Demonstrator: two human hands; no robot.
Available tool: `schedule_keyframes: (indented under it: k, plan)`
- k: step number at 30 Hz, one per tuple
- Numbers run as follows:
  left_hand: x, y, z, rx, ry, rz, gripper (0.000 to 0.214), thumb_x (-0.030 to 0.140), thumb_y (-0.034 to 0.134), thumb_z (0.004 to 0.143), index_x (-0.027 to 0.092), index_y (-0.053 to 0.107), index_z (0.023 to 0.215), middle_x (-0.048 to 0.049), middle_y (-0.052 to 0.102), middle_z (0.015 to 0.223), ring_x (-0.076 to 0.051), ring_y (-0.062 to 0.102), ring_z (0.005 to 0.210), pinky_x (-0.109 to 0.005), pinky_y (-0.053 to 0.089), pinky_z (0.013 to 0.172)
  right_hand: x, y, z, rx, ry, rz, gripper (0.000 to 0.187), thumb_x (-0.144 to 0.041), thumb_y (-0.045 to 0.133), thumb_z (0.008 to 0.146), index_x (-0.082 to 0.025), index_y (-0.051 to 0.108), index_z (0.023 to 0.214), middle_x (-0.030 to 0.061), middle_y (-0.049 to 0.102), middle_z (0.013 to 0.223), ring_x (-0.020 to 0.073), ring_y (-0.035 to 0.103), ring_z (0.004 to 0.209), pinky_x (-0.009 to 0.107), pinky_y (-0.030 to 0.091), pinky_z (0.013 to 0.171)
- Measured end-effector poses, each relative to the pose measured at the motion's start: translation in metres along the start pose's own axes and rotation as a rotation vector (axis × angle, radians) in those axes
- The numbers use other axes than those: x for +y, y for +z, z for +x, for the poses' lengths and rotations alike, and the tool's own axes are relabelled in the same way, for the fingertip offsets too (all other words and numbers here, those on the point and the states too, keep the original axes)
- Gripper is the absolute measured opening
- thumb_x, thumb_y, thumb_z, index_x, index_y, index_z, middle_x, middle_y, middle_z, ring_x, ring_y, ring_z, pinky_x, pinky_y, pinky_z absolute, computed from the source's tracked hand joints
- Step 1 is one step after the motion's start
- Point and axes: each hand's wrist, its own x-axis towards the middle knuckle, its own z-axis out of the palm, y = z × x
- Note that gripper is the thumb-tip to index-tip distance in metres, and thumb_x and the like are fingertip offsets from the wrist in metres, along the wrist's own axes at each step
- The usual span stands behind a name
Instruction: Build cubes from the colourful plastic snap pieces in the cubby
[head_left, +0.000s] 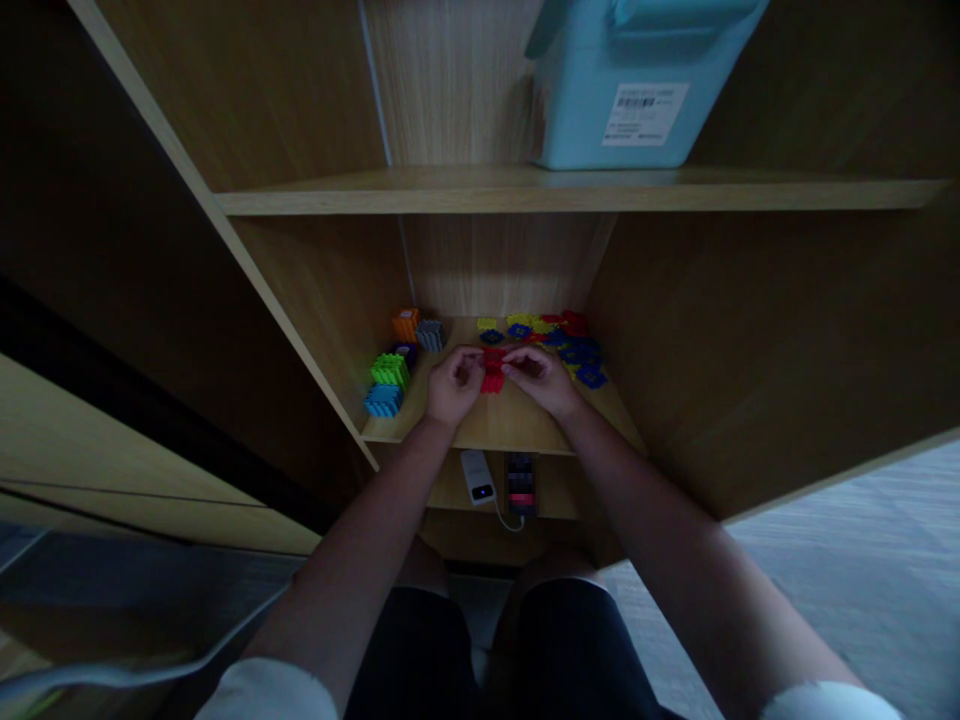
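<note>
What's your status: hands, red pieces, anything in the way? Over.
Left hand, right hand: fingertips on red interlocking pieces. Red pieces between hands; contact with shelf unclear. Loose piece pile near right hand; nothing seen blocking.

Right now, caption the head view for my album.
Left hand and right hand hold red pieces over a shelf, between colored stacks and a loose pile.

Indoor setting; whether home or classroom, undetermined. Observed: wooden shelving unit, labelled blue bin, toy-like plastic pieces.
</note>
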Motion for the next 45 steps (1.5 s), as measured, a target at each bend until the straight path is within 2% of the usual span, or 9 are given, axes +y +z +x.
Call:
schedule_keyframes:
  k: [3,7,12,30,38,45]
  plan:
    - [-0.001,-0.002,0.003,0.101,0.003,0.092,0.018,0.033,0.06,0.102,0.023,0.063,0.117,-0.0026,0.071,0.089,-0.018,0.07,0.08,-0.03,0.056,0.079,0.003,-0.001,-0.001,0.019,0.003,-0.097,0.032,-0.058,0.079,0.087,-0.028,0.075,0.097,0.0058,0.078,0.111,0.024,0.07,0.1,0.043,0.058,0.094]
    - [-0.006,-0.002,0.006,0.164,-0.035,0.135,0.016,0.035,0.05,0.109,0.023,0.059,0.113,-0.0068,0.071,0.101,-0.022,0.07,0.093,-0.034,0.054,0.088,0.007,-0.002,-0.002,-0.019,0.004,-0.173,0.028,-0.051,0.08,0.086,-0.027,0.075,0.099,0.0039,0.077,0.1,0.0229,0.068,0.094,0.04,0.056,0.089]
    - [-0.01,0.0,0.007,0.112,-0.04,0.137,0.018,0.036,0.046,0.11,0.023,0.059,0.104,-0.0061,0.07,0.096,-0.022,0.068,0.09,-0.034,0.052,0.085,0.007,-0.003,-0.001,-0.061,-0.01,-0.172,0.025,-0.048,0.08,0.087,-0.027,0.073,0.097,0.0039,0.077,0.102,0.0234,0.07,0.098,0.04,0.056,0.092]
    - [-0.021,0.003,0.008,0.095,-0.064,0.129,0.022,0.042,0.048,0.109,0.025,0.059,0.1,-0.0051,0.069,0.091,-0.023,0.068,0.088,-0.035,0.053,0.084,0.011,-0.003,-0.002,-0.102,-0.009,-0.141,0.024,-0.048,0.08,0.086,-0.027,0.071,0.096,0.004,0.076,0.107,0.0233,0.07,0.101,0.041,0.056,0.095]
    - [-0.027,0.007,0.01,0.034,-0.115,0.085,0.021,0.04,0.049,0.108,0.026,0.06,0.097,-0.0076,0.074,0.092,-0.027,0.072,0.089,-0.039,0.055,0.084,0.013,-0.004,-0.001,-0.116,-0.04,-0.152,0.022,-0.045,0.079,0.087,-0.027,0.07,0.097,0.0038,0.073,0.106,0.0233,0.068,0.102,0.041,0.054,0.095]
    - [-0.035,0.01,0.01,-0.002,-0.123,0.074,0.026,0.044,0.048,0.109,0.026,0.063,0.097,-0.0067,0.075,0.093,-0.025,0.073,0.09,-0.037,0.056,0.085,0.013,-0.004,-0.001,-0.136,-0.05,-0.148,0.02,-0.043,0.077,0.087,-0.027,0.069,0.097,0.0028,0.075,0.107,0.0228,0.068,0.103,0.041,0.054,0.095]
